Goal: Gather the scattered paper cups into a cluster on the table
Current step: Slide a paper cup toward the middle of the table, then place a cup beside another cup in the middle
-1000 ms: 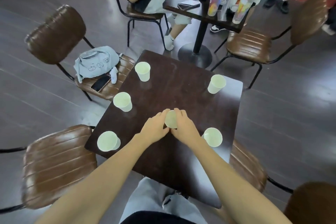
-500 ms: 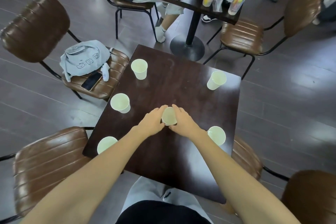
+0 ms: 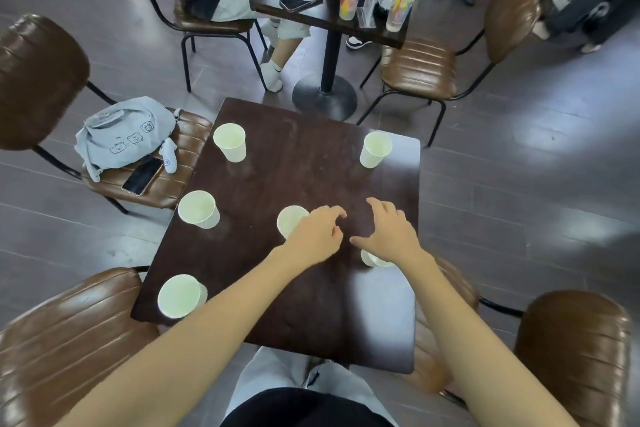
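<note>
Several pale paper cups stand upright on the dark square table [image 3: 311, 177]. One cup [image 3: 290, 220] sits mid-table, just left of my left hand [image 3: 317, 236], whose fingers are loosely curled and hold nothing. My right hand [image 3: 391, 230] hovers open with spread fingers above the near-right cup [image 3: 372, 259], which it mostly hides. Other cups stand at the far left [image 3: 230, 142], far right [image 3: 375, 149], left edge [image 3: 198, 209] and near-left corner [image 3: 180, 295].
Brown padded chairs ring the table; the left one [image 3: 166, 180] holds a grey bag [image 3: 121, 132] and a phone [image 3: 142, 174]. Behind stands a second table [image 3: 329, 21] with a laptop, drinks and a seated person.
Both hands have let go of the middle cup and moved right. My right hand now sits over the near-right cup. The camera view shifted as well.
</note>
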Demonstrator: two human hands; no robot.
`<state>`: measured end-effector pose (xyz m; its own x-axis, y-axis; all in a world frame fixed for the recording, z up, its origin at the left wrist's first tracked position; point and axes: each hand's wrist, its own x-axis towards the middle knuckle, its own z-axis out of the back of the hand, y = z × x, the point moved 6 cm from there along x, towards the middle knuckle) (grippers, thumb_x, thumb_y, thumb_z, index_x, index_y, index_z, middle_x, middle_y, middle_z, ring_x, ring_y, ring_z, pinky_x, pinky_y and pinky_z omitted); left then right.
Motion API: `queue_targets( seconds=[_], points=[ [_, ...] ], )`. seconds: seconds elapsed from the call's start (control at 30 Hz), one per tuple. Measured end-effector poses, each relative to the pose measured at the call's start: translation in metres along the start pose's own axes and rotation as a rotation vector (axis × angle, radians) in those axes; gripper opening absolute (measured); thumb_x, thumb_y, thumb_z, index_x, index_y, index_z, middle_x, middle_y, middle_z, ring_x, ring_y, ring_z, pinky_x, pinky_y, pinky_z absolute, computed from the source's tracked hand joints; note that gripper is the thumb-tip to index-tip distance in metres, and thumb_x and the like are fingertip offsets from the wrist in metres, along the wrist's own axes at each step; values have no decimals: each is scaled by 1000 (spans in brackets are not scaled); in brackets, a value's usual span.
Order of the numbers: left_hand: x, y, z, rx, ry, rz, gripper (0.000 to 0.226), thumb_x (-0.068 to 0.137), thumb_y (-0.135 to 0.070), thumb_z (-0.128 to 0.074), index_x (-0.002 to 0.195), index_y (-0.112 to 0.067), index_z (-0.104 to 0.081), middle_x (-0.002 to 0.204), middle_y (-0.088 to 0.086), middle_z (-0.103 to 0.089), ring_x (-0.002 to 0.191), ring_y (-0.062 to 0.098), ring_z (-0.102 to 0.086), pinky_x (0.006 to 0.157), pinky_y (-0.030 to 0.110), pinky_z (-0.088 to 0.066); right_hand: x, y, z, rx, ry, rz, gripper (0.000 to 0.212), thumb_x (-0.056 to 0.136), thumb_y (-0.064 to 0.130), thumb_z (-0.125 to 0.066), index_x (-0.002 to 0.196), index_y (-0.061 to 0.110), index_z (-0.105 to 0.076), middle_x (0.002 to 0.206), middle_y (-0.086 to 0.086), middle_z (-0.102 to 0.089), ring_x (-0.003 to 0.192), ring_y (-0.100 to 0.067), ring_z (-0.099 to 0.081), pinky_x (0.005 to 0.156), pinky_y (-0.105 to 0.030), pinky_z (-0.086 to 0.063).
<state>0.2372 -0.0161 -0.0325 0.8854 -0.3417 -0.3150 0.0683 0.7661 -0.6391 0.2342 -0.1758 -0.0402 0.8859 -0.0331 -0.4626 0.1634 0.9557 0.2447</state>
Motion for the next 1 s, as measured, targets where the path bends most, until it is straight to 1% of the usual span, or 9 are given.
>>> queue_targets(
  seconds=[0.1, 0.2, 0.33, 0.43, 0.53, 0.67, 0.77, 0.9, 1.0],
  points=[
    [-3, -13, -40, -67, 129, 82, 50, 90, -12, -48, 139, -16, -52, 119, 9, -66, 117, 28, -58, 101, 40, -46, -12, -31, -15, 7, 83, -124, 107, 73, 60, -76, 157, 22, -21, 156, -8, -34, 140, -37, -37, 106, -49, -41],
    [-11, -20, -69, -118, 215, 146, 60, 90, -11, -46, 149, -13, -39, 133, 15, -58, 128, 32, -51, 108, 42, -40, -19, -45, -32, 70, 156, -177, 105, 74, 48, -79, 156, 18, -21, 151, -12, -35, 136, -40, -44, 105, -47, -45],
    [-20, -29, -87, -236, 223, 172, 53, 86, -6, -45, 138, -16, -47, 124, 15, -58, 116, 33, -56, 101, 41, -45, -17, -47, -44, 196, 108, -162, 64, 82, 30, -70, 135, 11, -40, 130, -17, -50, 118, -40, -56, 93, -45, -51],
    [-24, -29, -89, -413, 178, 207, 52, 82, 1, -42, 130, -15, -54, 115, 14, -64, 106, 33, -60, 92, 36, -50, -16, -41, -47, 233, 74, -145, 63, 81, 32, -72, 133, 14, -41, 125, -15, -52, 111, -40, -59, 81, -40, -48],
    [-30, -20, -84, -590, 116, 300, 48, 84, -1, -44, 127, -18, -56, 115, 5, -68, 106, 24, -62, 86, 27, -47, -12, -28, -49, 241, 62, -79, 58, 79, 35, -71, 126, 18, -42, 119, -11, -54, 104, -38, -60, 74, -37, -45],
    [-39, -4, -75, -816, 24, 411, 42, 92, -6, -48, 128, -26, -57, 113, 1, -69, 95, 15, -59, 83, 24, -45, -4, -1, -51, 254, 87, -2, 55, 77, 35, -72, 121, 20, -41, 116, -9, -54, 102, -36, -57, 82, -43, -52],
    [-43, 10, -68, -860, -26, 434, 43, 91, -4, -46, 124, -30, -57, 106, -2, -68, 87, 8, -56, 79, 21, -43, 2, 18, -53, 232, 115, 25, 58, 78, 34, -71, 125, 20, -41, 118, -9, -54, 106, -37, -57, 83, -46, -54],
    [-45, 24, -66, -889, -37, 463, 46, 91, -3, -45, 129, -27, -57, 89, -10, -62, 74, 3, -51, 84, 31, -48, 10, 36, -54, 215, 135, 64, 63, 79, 33, -71, 132, 22, -39, 123, -10, -51, 108, -41, -58, 87, -45, -52],
    [-46, 33, -63, -919, -53, 478, 47, 91, -3, -45, 128, -30, -55, 86, -11, -61, 74, 3, -53, 73, 21, -45, 14, 46, -55, 207, 139, 83, 63, 81, 31, -71, 135, 23, -38, 126, -11, -49, 109, -42, -59, 88, -43, -51]
  ],
)
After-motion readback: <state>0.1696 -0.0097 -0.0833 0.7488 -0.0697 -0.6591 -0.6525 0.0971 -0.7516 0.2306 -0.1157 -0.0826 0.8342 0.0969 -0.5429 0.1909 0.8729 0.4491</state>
